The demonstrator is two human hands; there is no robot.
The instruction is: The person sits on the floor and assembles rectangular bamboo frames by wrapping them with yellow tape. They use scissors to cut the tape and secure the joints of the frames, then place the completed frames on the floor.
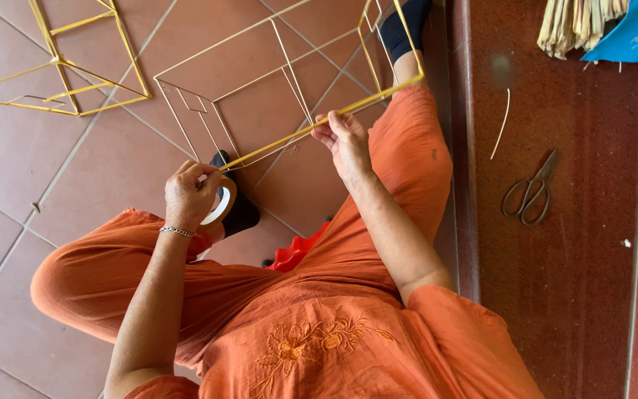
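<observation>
A box-shaped wire frame [282, 52] rests on the tiled floor in front of me, over my orange-clad knee. Its near bar [289, 137] is wrapped in yellow tape. My right hand [345, 140] pinches this yellow bar near its middle. My left hand [190, 193] grips a roll of yellow tape [224, 205] at the bar's lower left end, with the fingers closed over the bar's tip. A bracelet sits on my left wrist.
A second frame [75, 74], fully yellow, lies at the upper left. On the dark red step to the right lie scissors [529, 193], a loose thin strip [502, 122], a bundle of pale strips [574, 26] and a blue object [636, 33]. Something red [297, 255] lies between my legs.
</observation>
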